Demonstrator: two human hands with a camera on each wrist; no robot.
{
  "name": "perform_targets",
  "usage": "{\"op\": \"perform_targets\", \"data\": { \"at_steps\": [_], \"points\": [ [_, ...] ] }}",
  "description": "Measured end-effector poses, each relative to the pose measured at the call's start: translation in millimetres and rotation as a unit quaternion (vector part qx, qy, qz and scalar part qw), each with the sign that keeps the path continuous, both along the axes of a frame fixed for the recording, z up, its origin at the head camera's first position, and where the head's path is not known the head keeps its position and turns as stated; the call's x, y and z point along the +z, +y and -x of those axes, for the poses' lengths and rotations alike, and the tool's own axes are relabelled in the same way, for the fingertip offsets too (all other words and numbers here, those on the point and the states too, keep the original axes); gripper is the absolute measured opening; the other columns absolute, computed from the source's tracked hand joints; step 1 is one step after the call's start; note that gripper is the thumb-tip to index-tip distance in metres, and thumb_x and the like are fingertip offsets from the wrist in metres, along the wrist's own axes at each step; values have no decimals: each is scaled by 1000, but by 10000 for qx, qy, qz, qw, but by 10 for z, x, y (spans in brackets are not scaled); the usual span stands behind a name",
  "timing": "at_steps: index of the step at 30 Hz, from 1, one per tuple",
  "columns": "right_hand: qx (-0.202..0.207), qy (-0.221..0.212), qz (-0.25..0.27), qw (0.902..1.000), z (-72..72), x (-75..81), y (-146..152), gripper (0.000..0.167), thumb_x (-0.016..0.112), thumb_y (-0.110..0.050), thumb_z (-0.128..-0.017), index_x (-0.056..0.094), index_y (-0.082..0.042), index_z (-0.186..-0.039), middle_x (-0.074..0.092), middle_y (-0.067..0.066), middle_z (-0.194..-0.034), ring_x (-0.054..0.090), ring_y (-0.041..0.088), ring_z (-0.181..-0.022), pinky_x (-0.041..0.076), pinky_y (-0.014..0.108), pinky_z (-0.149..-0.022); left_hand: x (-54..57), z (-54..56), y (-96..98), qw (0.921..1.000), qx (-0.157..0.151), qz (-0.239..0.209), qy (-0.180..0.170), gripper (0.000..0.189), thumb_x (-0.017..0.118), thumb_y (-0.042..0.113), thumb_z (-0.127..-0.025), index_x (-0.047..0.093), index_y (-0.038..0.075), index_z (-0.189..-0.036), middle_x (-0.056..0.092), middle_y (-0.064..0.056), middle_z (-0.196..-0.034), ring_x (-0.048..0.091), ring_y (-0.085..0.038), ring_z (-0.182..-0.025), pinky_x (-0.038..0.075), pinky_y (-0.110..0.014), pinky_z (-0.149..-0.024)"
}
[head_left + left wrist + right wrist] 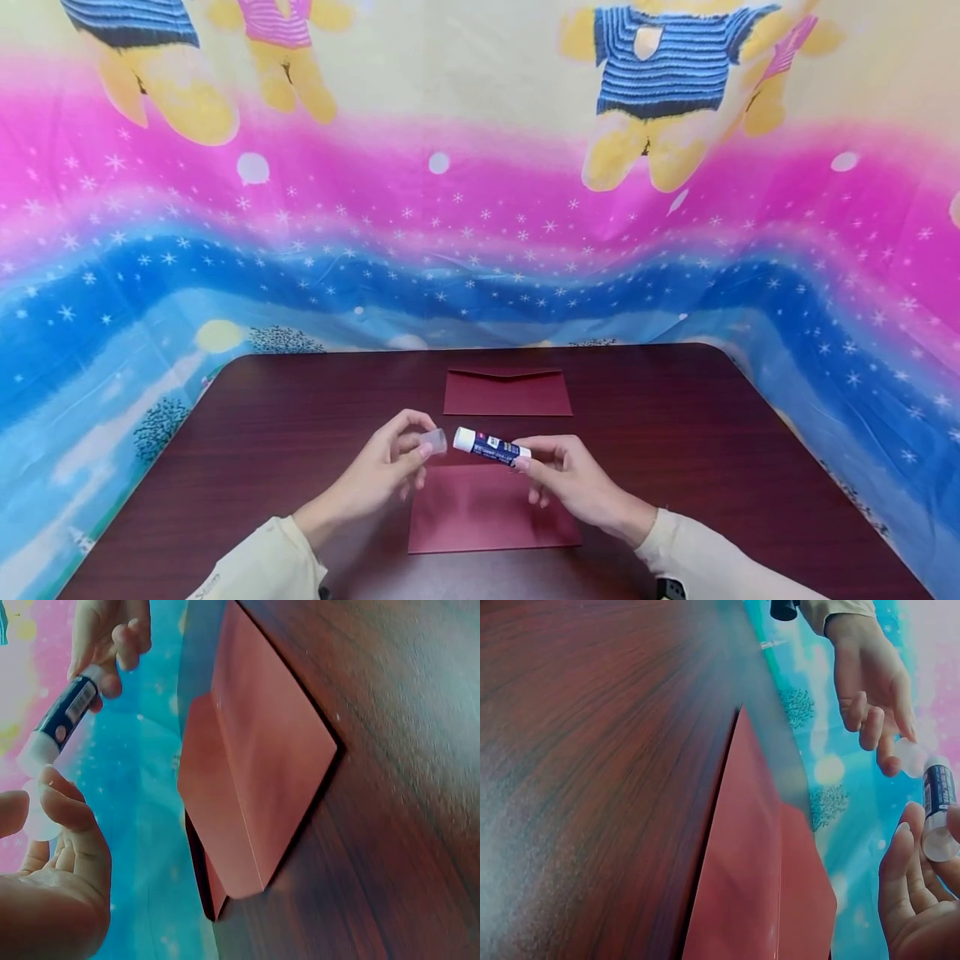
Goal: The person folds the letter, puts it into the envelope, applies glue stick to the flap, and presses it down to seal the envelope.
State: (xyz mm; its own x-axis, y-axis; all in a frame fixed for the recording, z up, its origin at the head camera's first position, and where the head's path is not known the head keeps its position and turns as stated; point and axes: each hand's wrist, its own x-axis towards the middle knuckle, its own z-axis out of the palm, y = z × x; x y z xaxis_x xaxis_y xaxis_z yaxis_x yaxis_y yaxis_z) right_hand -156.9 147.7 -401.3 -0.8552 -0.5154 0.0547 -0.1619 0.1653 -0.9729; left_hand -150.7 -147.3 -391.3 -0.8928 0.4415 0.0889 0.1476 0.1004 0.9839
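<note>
A glue stick with a dark blue label and white ends is pinched at its right end by my right hand. Between thumb and fingers my left hand holds a translucent cap, a small gap away from the glue stick's left end. Both hands are raised over a red envelope near the table's front; in the left wrist view its flap lies unfolded. The right wrist view shows the glue stick gripped low down, with the cap beside its top.
Farther back on the dark wooden table lies a second red envelope, its flap edge slightly raised. A printed cloth with bears and snowflakes hangs behind the table and along its sides.
</note>
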Motion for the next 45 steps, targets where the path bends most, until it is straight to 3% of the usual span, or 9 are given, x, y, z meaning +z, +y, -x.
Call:
{"op": "perform_targets", "data": {
  "at_steps": [4,8,15,21,27,30,34,39,45],
  "points": [
    [60,-25,17,10000,-6,11,-24,39,60,-19,-103,60,6,-132,65,6,-93,62,5,-61,55,24,-56,-6,-13,46,9996,-218,-168,14,27,50,13,-106,40,-3,-126,65,-11,-92,54,-8,-63,44,-23,-48],
    [78,13,-28,10000,4,5,-31,38,60,-18,-102,61,6,-131,66,9,-96,63,6,-61,56,26,-56,-4,-27,76,9988,-358,-337,75,28,50,13,-106,39,-5,-126,66,-18,-105,55,-7,-62,43,-20,-48],
    [169,544,-335,9978,33,37,2,32,62,-18,-101,66,3,-125,69,20,-91,61,9,-54,57,33,-52,18,-34,103,9993,-209,-136,265,26,51,14,-106,44,-3,-125,66,-22,-101,55,-8,-61,43,-22,-45],
    [179,735,-679,9948,32,112,21,28,63,-23,-101,70,-6,-123,67,9,-85,46,6,-47,44,23,-43,38,-31,107,9989,-52,124,448,24,54,15,-105,49,-2,-122,68,-24,-97,54,-13,-59,43,-29,-43],
    [193,786,-917,9925,11,182,14,28,65,-24,-99,71,-10,-122,69,15,-94,41,2,-51,39,20,-47,66,-41,113,9980,-86,286,555,21,57,15,-103,54,0,-118,71,-24,-96,55,-11,-58,45,-29,-44],
    [230,736,-983,9922,0,212,20,29,65,-25,-99,71,-11,-124,69,20,-101,43,2,-53,41,20,-48,76,-47,114,9981,-164,327,500,20,59,14,-102,56,-1,-116,70,-28,-97,57,-12,-58,46,-28,-46],
    [250,701,-1038,9918,-11,224,43,28,65,-26,-100,71,-13,-124,69,20,-100,45,2,-51,44,21,-47,82,-61,117,9984,-286,366,324,20,61,10,-101,56,-4,-114,69,-34,-101,61,-14,-57,45,-25,-46],
    [316,781,-1023,9912,-23,210,55,26,65,-24,-100,71,-12,-122,70,17,-98,47,3,-51,46,22,-47,60,-77,128,9979,-377,473,225,21,63,8,-99,54,-6,-113,70,-35,-104,62,-11,-57,47,-25,-46],
    [298,800,-958,9917,-53,189,42,27,66,-25,-99,72,-10,-121,70,19,-96,50,4,-53,48,23,-48,28,-91,157,9982,-369,462,118,19,61,5,-99,52,-6,-112,71,-32,-104,64,-16,-57,48,-28,-45]
  ]
}}
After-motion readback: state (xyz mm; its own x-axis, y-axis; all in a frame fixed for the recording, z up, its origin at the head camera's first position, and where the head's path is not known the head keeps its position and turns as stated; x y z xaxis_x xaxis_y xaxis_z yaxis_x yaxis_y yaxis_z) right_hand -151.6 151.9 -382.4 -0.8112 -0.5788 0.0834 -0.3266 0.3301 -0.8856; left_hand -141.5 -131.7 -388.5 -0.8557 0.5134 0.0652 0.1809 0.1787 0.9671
